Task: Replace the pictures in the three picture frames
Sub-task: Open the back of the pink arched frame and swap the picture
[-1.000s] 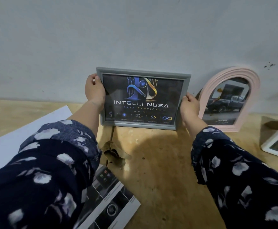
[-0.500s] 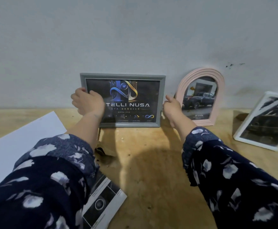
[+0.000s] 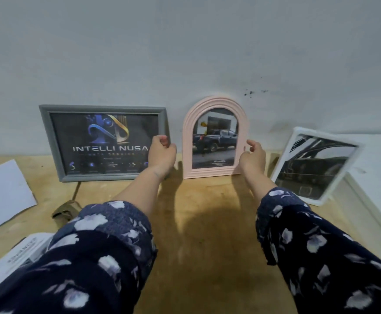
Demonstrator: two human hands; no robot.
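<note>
Both hands have left the grey frame at the bench's back edge; left hand curled empty, right hand fingertips touching the pink arched frame.

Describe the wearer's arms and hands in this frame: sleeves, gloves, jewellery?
Both arms wear dark navy sleeves printed with pale white-grey floral blotches, the left sleeve and the right sleeve alike. The fabric looks loose and is bunched up below the elbow, leaving the forearms bare. The left hand and right hand are bare: no gloves, and no rings, watch or bracelets that show.
</note>
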